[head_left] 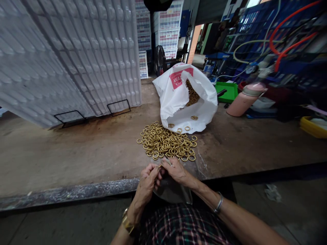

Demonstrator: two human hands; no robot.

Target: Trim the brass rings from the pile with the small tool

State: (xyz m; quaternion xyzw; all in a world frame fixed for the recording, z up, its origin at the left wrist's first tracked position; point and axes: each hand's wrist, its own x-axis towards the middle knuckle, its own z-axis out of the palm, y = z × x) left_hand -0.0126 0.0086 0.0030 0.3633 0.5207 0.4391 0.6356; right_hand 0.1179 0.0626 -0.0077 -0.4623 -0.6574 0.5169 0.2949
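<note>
A heap of several small brass rings (167,143) lies on the worn workbench (76,153) in front of me. Behind it a white plastic bag (184,98) with a red label lies open, with more rings inside and a few at its mouth. My left hand (148,183) and my right hand (176,170) meet at the bench's front edge, just below the heap. Both are closed in a pinch, fingertips touching around a small brass ring (160,166). A clear plastic bag (173,190) hangs under my hands, over my lap.
A tall stack of white plastic trays (63,58) stands on the bench at the left. A pink bottle (244,100) and a green tray (227,91) lie at the right. Crates, a fan and hoses fill the background. A yellow tray (313,126) sits far right.
</note>
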